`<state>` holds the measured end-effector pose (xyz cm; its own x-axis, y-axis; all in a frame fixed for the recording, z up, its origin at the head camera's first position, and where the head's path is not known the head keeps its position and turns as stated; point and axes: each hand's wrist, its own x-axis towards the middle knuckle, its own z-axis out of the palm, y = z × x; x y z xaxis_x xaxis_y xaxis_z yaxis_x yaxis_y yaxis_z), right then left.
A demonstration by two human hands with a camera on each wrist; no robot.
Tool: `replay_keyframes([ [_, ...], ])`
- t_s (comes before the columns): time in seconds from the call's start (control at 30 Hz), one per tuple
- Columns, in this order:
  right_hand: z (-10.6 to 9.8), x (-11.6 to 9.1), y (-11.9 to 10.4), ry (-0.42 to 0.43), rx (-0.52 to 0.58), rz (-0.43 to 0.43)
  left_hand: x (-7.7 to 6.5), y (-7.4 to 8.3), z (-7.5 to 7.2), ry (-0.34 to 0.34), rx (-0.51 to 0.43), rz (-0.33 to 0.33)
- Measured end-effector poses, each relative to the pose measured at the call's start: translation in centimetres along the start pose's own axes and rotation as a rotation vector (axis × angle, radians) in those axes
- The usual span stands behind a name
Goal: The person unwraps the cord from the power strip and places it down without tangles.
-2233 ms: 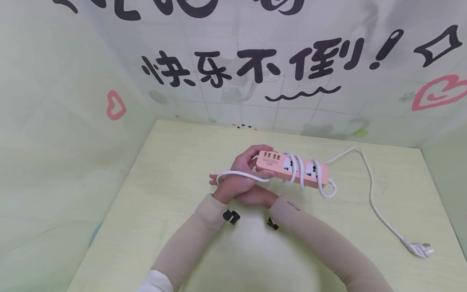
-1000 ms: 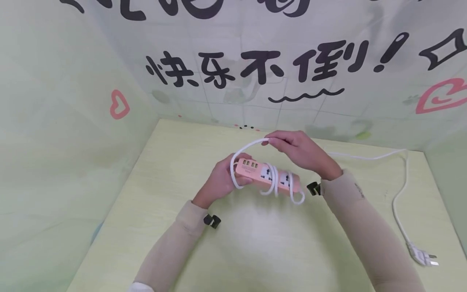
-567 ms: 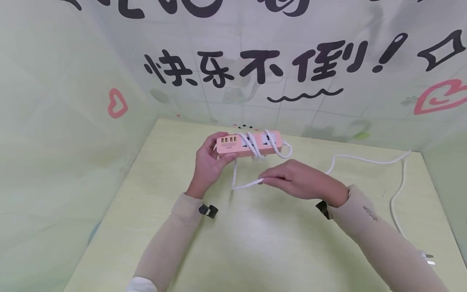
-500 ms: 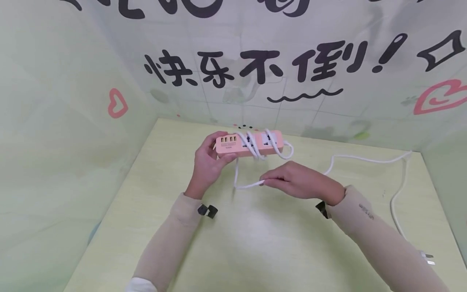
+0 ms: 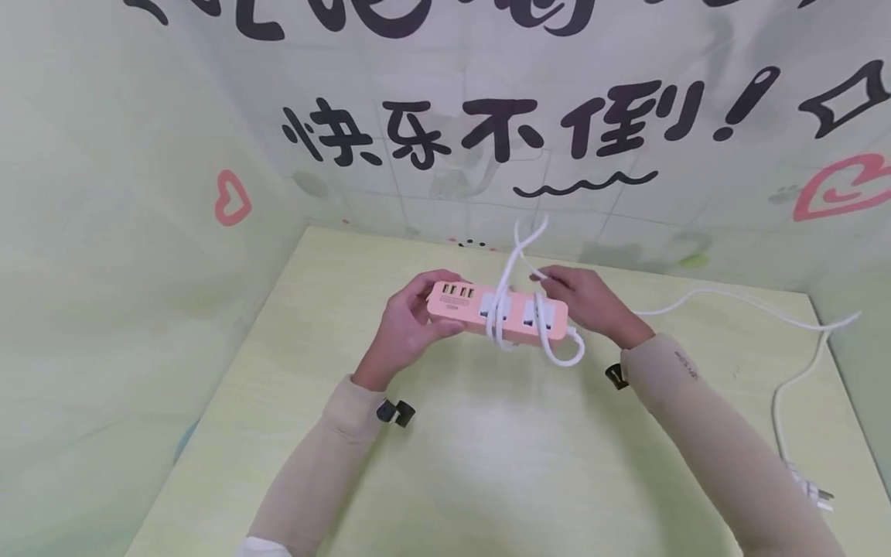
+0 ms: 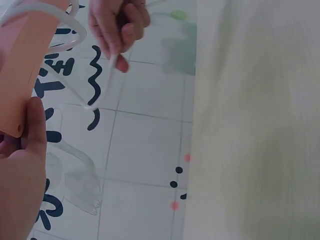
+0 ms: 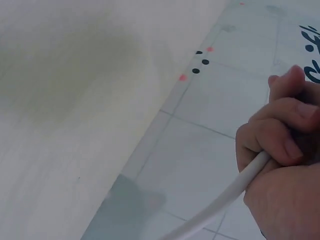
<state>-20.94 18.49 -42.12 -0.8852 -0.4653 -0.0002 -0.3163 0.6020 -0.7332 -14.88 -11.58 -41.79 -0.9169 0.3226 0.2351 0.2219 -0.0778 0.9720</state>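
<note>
Nearest: beige sleeves (image 5: 332, 460) on both arms, black wrist clip (image 5: 395, 412) by the L cuff. Plug (image 5: 810, 487) lies on the tabletop (image 5: 473, 480), far R, just beside the R sleeve, prongs pointing R; it & the cord next to it are loose.

Next out, mid-view: L hand (image 5: 407, 329) grips the L end of the pink power strip (image 5: 518, 317), thumb on the near side, fingers behind. Strip's up off the tabletop, tilted a bit, sockets & USB ports (image 5: 457, 291) facing up. Hands are apart, w/ most of the strip btwn them.

R hand (image 5: 585, 298), just past the strip's R end, pinches the white cord (image 5: 510, 267), fingers curled (R wrist view confirms).

Progress, as I judge it: part-way. Done: a few turns of cord round the strip, bunched at the middle socket, plus one at the R socket; exact no. hard to tell. Left: a slack loop standing up behind the strip to the R hand, then a long run R to the plug, all unwound.

Containers: none in view.

Farthest: wall sheet (image 5: 418, 201) w/ black lettering & pink hearts (image 5: 232, 199), behind the tabletop's back edge.
</note>
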Motion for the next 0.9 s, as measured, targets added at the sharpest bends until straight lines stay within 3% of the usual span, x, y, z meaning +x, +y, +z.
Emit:
replay_keyframes([
  [0.07, -0.6, 0.3, -0.8, 0.043, 0.036, 0.09, -0.1, -0.5, -0.2, -0.011, 0.017, -0.028],
  [0.13, -1.2, 0.3, -1.7, 0.091, 0.084, 0.112, -0.2, -1.2, -0.4, -0.017, 0.042, -0.049],
  [0.3, -2.1, -0.3, -4.0, 0.162, 0.162, 0.112, -0.1, -3.2, -1.6, 0.021, 0.093, -0.085],
  [0.4, -2.3, -1.0, -5.0, 0.164, 0.178, 0.054, 0.1, -4.2, -2.4, 0.075, 0.115, -0.102],
  [0.53, -2.4, -2.1, -6.1, 0.068, 0.205, -0.062, 0.4, -5.0, -3.2, 0.16, 0.133, -0.116],
  [0.67, -2.0, -2.9, -7.0, -0.129, 0.231, -0.143, 0.9, -4.9, -3.7, 0.271, 0.096, -0.09],
  [0.77, -1.6, -3.3, -7.0, -0.264, 0.235, -0.167, 1.2, -4.4, -4.2, 0.356, 0.034, -0.052],
  [0.9, -0.9, -3.5, -5.7, -0.356, 0.182, -0.129, 1.5, -3.5, -4.8, 0.446, -0.039, -0.003],
])
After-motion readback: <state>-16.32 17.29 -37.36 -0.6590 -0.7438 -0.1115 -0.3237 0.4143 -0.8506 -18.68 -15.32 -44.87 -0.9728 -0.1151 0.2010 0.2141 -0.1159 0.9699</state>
